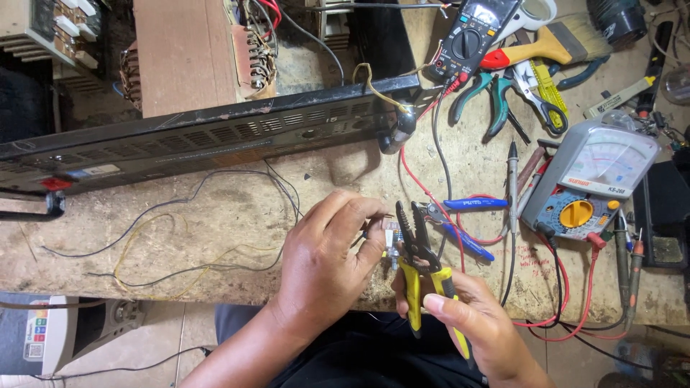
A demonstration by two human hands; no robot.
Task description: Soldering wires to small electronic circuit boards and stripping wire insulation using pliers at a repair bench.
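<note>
while both hands work over the workbench (237, 215) edge, pliers (420, 276) near multimeter (586, 183).

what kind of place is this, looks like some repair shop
Probably an electronics repair bench. A digital multimeter and an analog meter lie on the worn workbench beside an opened amplifier chassis, while the right hand holds yellow-handled wire strippers.
</note>
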